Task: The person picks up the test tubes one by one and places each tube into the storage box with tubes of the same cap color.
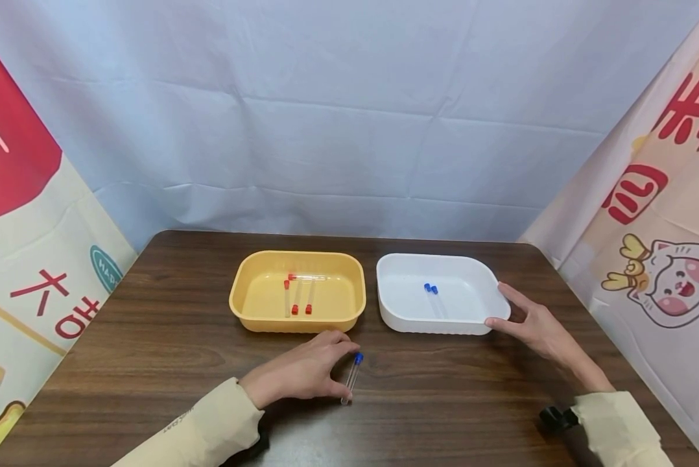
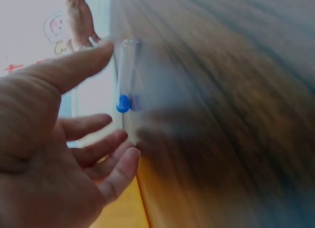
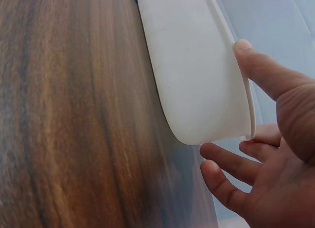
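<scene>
A clear test tube with a blue cap (image 1: 354, 378) lies on the table in front of the yellow tray. My left hand (image 1: 311, 370) is spread around it, thumb near its bare end and fingers near the cap. In the left wrist view, gaps show between these fingers (image 2: 115, 176) and the tube (image 2: 127, 73). At the right end of the white tray (image 1: 439, 326), my right hand (image 1: 539, 327) holds the rim and end wall. The right wrist view shows its thumb on the rim and its fingers around the end. Two blue-capped tubes (image 1: 434, 295) lie inside this tray.
Left of the white tray stands the yellow tray (image 1: 297, 324), holding several red-capped tubes (image 1: 308, 305). Both trays sit toward the back of the brown wooden table (image 1: 168, 344). A pale cloth (image 1: 355, 143) hangs behind, with printed cloths at both sides.
</scene>
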### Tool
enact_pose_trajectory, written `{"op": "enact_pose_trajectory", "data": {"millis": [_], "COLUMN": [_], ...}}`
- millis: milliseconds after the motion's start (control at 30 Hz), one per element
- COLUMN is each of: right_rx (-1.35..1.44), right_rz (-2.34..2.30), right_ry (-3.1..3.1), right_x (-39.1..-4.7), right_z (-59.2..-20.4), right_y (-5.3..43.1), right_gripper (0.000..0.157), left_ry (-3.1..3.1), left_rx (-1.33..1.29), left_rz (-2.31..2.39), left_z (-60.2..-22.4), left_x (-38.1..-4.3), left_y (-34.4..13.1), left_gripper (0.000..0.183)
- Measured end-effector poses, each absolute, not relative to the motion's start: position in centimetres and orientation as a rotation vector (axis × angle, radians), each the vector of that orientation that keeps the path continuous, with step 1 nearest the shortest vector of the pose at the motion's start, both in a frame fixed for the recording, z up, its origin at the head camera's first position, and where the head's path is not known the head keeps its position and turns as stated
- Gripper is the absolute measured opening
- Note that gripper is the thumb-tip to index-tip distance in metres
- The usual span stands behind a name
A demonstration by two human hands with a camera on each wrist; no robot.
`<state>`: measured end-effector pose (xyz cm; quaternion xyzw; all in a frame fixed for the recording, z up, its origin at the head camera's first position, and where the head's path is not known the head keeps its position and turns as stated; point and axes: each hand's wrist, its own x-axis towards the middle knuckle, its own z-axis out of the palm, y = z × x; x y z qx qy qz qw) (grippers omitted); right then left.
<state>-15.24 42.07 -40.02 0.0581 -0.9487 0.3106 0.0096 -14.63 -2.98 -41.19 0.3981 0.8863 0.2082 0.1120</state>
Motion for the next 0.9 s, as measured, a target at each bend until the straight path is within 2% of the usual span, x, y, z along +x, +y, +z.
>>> {"op": "enact_pose_trajectory", "data": {"millis": [333,900], "right_rx": [0.16,0.164], "right_rz": [0.945,0.925], "right_ry": [-2.984,-2.979], "right_x": [-15.23,-15.26], "right_z": [-39.95,-39.91], "right_y": [41.97,42.05], "right_gripper": [0.098,0.097], "left_ry": [2.529,2.552], "left_rx": [1.244,1.277], "left_rz": [0.534,0.44], "left_z": [-41.44,-41.58], "left_x": [-15.02,-14.97], "left_y": [-3.33,-2.87], "left_gripper": [0.093,0.096]}}
